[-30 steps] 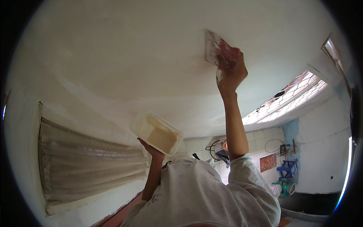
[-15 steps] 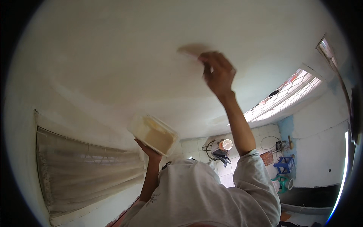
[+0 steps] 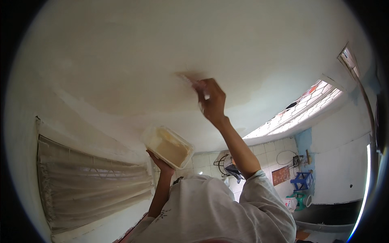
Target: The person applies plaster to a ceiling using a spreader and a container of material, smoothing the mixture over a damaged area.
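My right hand point(image 3: 212, 99) is raised to the pale wall point(image 3: 133, 60), its fingers closed round a paintbrush point(image 3: 193, 80). Motion blurs the brush, and its tip is at or close to the wall surface; contact is hard to make out. Below and to the left, my left hand point(image 3: 163, 165) supports a clear rectangular plastic tub point(image 3: 189, 149) from underneath, tilted toward me. Beige liquid paint point(image 3: 172, 150) lies in the tub, with smears up its inner side. Slightly darker, damp-looking patches spread over the wall around the brush.
A curtained window point(image 3: 93, 186) is at the lower left. On the right is a window with a grille point(image 3: 300, 107). Behind my right arm, the tiled floor point(image 3: 200, 162) holds a metal-framed stool point(image 3: 221, 164), a blue plastic stool point(image 3: 302, 181) and a green one point(image 3: 300, 201).
My right hand has moved left and down along the wall with the paintbrush. The tub in my left hand has shifted slightly to the right and down.
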Available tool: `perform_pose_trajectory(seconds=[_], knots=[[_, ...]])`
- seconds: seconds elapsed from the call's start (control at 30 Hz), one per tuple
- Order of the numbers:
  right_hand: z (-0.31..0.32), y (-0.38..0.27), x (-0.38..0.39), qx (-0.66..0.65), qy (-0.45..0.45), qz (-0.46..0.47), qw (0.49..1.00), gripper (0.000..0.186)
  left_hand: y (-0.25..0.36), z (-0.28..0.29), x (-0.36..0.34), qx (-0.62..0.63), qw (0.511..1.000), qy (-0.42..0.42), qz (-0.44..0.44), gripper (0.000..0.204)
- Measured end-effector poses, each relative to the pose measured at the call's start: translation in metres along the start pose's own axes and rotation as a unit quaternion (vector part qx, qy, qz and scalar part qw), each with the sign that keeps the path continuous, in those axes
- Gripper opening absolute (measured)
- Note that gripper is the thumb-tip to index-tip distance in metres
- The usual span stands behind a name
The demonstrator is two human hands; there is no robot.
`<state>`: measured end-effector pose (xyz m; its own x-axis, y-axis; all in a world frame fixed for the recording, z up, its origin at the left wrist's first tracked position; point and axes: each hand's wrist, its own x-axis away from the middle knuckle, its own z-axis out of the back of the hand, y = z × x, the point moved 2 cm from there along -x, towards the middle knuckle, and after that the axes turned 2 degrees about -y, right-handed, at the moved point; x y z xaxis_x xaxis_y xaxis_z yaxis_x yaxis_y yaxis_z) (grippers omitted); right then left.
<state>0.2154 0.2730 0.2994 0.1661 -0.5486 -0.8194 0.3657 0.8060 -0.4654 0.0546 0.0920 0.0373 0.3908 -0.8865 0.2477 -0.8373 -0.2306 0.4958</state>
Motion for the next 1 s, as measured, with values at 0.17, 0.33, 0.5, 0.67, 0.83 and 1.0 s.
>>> perform_pose_trajectory(seconds=[0.17,0.33,0.5,0.67,0.83,1.0], knots=[[0.051,0.005,-0.052,0.027,0.125,0.042,0.991,0.026,0.008,-0.012,0.000,0.008,1.000,-0.013,0.003,0.082],[0.075,0.014,-0.047,-0.033,0.254,-0.023,0.966,0.024,0.011,0.004,0.004,0.013,1.000,0.001,-0.018,0.082],[0.037,0.007,0.014,-0.042,0.069,0.000,0.997,0.027,0.018,0.010,0.013,0.006,0.999,-0.007,-0.049,0.083],[0.013,0.030,0.010,0.077,0.005,0.058,0.995,0.024,0.019,0.003,0.011,0.000,0.999,-0.001,-0.053,0.080],[0.083,0.016,-0.063,0.099,0.124,0.041,0.987,0.020,0.024,-0.005,0.018,-0.008,0.999,0.007,-0.046,0.079],[0.082,0.004,-0.039,0.007,0.175,-0.041,0.984,0.013,0.025,-0.006,0.027,-0.018,0.998,0.021,-0.061,0.078]])
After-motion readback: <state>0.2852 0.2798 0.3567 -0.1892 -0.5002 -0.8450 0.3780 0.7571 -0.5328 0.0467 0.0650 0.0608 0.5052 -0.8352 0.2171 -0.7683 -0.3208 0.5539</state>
